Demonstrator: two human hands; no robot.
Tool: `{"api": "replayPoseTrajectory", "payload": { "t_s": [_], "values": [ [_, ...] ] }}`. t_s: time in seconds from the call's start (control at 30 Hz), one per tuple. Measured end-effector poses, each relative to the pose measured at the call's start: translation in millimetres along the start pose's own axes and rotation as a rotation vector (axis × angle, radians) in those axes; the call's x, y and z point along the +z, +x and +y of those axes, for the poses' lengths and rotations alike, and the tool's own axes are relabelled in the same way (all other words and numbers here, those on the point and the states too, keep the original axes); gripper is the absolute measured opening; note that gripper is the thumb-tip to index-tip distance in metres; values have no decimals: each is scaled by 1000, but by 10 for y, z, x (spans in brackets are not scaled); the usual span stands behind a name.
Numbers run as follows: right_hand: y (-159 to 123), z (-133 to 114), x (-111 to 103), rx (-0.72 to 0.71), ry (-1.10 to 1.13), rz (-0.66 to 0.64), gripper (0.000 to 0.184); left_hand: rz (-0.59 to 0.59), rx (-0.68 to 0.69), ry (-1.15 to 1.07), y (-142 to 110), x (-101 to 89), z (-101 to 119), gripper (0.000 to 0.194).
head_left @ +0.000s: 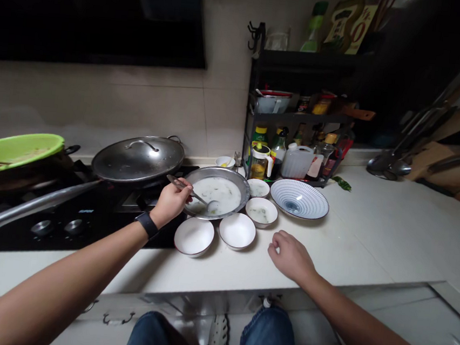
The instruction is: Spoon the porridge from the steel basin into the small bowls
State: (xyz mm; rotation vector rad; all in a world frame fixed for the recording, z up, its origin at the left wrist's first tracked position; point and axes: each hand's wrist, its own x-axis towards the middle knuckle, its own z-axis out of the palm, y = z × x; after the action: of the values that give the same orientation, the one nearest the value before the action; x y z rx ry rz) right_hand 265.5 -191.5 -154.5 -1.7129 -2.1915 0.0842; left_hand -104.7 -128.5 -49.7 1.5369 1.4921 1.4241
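Observation:
My left hand is closed around the handle of a metal ladle. The ladle's bowl dips into a wide metal basin of whitish soup with green bits. Two white bowls with nothing in them stand in front of the basin. To its right, a white bowl holds some of the soup, and a smaller bowl behind it also has some. Curled into a loose fist, my right hand rests by the counter, right of the bowls, with nothing visible in it.
A lidded wok sits on the black stove, its long handle pointing toward me. At far left is a green basin. A blue-patterned bowl stands before a black rack of bottles. Ladles and a knife block lie right.

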Motion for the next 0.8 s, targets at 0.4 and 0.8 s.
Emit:
{"api": "replayPoseTrajectory", "payload": {
  "t_s": [0.4,0.8],
  "values": [
    [2,-9,-6,-10,0,3,15,213,-324,-282,105,7,-57,17],
    [3,-2,5,0,1,-3,14,230,-314,-350,238,-16,310,16]
  ]
}}
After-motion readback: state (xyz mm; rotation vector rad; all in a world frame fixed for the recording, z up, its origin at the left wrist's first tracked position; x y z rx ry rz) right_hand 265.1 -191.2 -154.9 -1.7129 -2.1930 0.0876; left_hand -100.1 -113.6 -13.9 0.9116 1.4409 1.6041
